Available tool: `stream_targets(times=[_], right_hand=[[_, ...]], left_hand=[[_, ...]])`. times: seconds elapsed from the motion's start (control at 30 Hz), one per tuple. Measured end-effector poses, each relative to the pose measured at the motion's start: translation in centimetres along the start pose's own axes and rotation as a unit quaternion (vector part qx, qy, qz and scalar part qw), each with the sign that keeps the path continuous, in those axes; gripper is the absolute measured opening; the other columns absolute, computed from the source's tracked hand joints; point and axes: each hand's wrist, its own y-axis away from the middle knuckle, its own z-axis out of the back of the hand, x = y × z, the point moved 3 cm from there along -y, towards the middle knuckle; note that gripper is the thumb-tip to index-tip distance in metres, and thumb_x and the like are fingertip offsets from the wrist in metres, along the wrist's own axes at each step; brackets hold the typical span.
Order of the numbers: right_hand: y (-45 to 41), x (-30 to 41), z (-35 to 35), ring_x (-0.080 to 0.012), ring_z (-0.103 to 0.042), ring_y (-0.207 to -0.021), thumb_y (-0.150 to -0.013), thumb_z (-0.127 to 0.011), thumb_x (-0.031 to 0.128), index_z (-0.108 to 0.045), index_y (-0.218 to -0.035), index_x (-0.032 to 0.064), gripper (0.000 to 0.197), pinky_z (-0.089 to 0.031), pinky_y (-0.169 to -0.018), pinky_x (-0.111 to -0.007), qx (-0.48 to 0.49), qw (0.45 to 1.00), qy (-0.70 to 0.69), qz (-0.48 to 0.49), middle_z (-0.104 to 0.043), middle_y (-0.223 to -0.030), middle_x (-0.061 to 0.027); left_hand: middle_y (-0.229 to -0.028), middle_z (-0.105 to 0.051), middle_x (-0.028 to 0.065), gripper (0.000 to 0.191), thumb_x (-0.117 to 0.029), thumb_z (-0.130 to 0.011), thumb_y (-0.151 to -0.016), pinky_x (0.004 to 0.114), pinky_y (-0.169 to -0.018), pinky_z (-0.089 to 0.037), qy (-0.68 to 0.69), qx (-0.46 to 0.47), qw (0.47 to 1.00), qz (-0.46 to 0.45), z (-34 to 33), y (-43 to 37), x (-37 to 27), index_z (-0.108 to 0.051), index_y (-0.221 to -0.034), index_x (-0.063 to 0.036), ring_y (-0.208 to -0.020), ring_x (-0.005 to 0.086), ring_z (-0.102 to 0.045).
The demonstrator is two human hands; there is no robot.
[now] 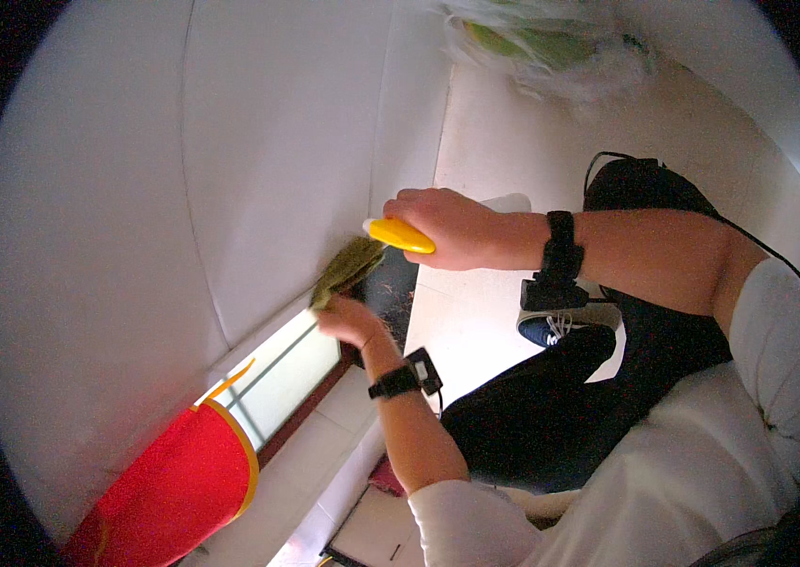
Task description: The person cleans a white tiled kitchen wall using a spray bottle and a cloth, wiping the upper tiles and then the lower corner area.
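My right hand is closed around the yellow handle of a tool; its working end is hard to make out. Just below and to the left, my left hand grips the lower end of an olive-green object, blurred, perhaps a vegetable. The handle's pale tip is close to the upper end of this object; whether they touch cannot be told. Beneath both hands lies a dark surface or container with small brown scraps on it.
A white panel wall rises at left. Red cloth with yellow trim hangs by a lit glass pane. A clear plastic bag with green contents rests on the floor. My shoe and a black cable are close by.
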Motion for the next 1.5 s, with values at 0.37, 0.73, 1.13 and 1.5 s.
stream_targets(times=[0.37, 0.73, 1.13, 1.5], right_hand=[[-2.4, 3.6, -2.2, -0.0337, -0.064, -0.092, -0.078, -0.077, 0.01, -0.059, -0.112, 0.0026, 0.039, -0.052, -0.08, -0.044, 0.03, 0.996, -0.022, 0.077, -0.062, -0.1, -0.0148], [-0.5, 1.3, -0.6, -0.0337, -0.064, -0.09, -0.078, -0.076, 0.009, -0.059, -0.112, 0.0017, 0.039, -0.052, -0.08, -0.043, 0.039, 0.999, -0.003, 0.005, -0.062, -0.1, -0.0145], [-1.8, 3.4, -0.6, -0.031, -0.063, -0.09, -0.081, -0.076, 0.014, -0.06, -0.112, 0.0029, 0.037, -0.051, -0.08, -0.042, 0.039, 0.997, -0.011, 0.063, -0.061, -0.095, -0.0119], [-1.1, 0.8, 2.5, -0.0292, -0.063, -0.088, -0.081, -0.076, 0.012, -0.06, -0.108, 0.0026, 0.033, -0.052, -0.077, -0.041, -0.032, 0.999, 0.027, 0.008, -0.061, -0.095, -0.0118]], left_hand=[[-0.092, -0.073, 0.0218, 0.024, -0.01, -0.056, -0.092, 0.039, -0.07, -0.055, 0.154, 0.13, 0.978, 0.06, -5.9, 0.1, 8.2, -0.067, -0.094, 0.0118, -0.078, 0.0297, -0.07], [-0.076, -0.068, 0.0161, 0.027, -0.015, -0.055, -0.095, 0.042, -0.053, -0.051, -0.318, 0.008, 0.947, -0.038, 1.4, -0.1, -1.6, -0.062, -0.081, 0.0071, -0.06, 0.0268, -0.064], [-0.096, -0.074, 0.0118, 0.022, -0.023, -0.068, -0.09, 0.033, -0.069, -0.057, 0.503, 0.253, 0.787, 0.252, -14.8, 3.3, 15.1, -0.071, -0.099, -0.0032, -0.078, 0.0189, -0.071], [-0.087, -0.07, 0.0257, 0.026, -0.011, -0.053, -0.091, 0.047, -0.066, -0.056, 0.013, 0.123, 0.992, 0.017, -8.1, 4.8, 4.0, -0.064, -0.093, 0.0124, -0.081, 0.0398, -0.07]])
